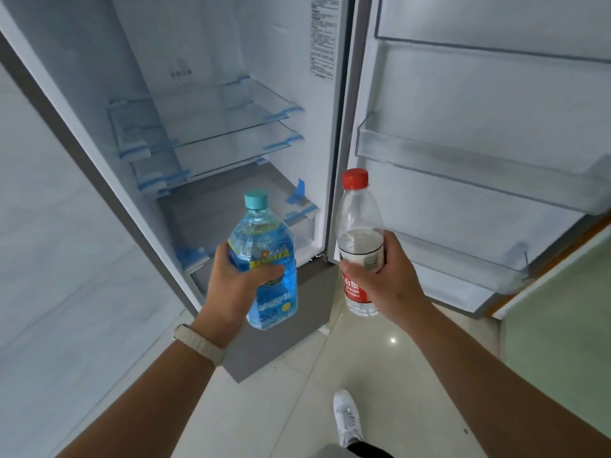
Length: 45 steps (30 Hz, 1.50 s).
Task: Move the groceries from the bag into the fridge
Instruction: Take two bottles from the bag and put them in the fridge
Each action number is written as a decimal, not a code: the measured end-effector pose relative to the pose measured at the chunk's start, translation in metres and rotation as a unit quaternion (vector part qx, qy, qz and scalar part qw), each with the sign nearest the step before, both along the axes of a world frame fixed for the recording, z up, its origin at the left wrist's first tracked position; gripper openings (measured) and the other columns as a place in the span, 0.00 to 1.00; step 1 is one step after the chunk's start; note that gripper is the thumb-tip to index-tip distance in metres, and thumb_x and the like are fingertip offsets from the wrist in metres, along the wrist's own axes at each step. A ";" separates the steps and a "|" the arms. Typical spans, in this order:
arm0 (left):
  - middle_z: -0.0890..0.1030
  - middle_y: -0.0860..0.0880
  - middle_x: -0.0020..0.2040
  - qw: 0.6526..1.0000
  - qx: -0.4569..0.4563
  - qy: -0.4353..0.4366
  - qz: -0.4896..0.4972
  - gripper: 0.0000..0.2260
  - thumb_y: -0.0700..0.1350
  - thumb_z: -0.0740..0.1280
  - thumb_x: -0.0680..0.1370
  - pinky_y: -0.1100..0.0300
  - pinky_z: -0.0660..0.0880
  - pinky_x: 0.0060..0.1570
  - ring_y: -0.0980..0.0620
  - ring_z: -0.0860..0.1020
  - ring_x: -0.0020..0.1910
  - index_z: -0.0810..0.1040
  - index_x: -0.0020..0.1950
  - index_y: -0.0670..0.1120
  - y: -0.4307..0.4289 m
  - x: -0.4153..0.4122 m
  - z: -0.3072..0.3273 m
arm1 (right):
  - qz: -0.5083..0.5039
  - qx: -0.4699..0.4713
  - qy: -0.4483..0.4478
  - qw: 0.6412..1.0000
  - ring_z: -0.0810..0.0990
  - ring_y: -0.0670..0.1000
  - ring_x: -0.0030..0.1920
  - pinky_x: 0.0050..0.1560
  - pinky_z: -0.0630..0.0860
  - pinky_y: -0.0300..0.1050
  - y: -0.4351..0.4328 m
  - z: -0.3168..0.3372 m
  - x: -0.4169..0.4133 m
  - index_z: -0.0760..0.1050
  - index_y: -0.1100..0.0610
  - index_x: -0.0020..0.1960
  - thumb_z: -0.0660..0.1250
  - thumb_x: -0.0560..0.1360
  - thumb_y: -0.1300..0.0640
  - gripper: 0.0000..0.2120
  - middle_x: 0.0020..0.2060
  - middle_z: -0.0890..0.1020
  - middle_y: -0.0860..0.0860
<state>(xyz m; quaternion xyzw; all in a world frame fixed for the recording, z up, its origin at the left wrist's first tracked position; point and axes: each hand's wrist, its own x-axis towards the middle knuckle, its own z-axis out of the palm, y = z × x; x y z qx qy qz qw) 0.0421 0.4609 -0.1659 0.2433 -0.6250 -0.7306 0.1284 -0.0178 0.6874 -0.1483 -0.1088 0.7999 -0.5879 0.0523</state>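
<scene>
Two bottles up at once, left hand [236,285] wrapped around the blue bottle [263,259], right hand [385,279] gripping the red-capped water bottle [358,239], so I'd slot them upright into the door shelf [463,259] just right of the hands.

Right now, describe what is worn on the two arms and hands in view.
Both forearms are bare, with no sleeves visible and no gloves. The left hand has a pale, cream-coloured band around its wrist, plain with a slightly textured surface; any face or marking is not visible. The right hand and its wrist carry nothing.
</scene>
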 end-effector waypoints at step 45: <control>0.80 0.33 0.58 0.952 -0.071 0.182 0.237 0.38 0.39 0.80 0.57 0.31 0.79 0.50 0.33 0.82 0.53 0.72 0.66 0.35 -0.202 -0.173 0.120 | 0.228 -0.127 0.083 0.962 0.80 0.37 0.47 0.39 0.77 0.32 -0.246 0.100 -0.237 0.70 0.44 0.55 0.76 0.69 0.56 0.20 0.46 0.81 0.42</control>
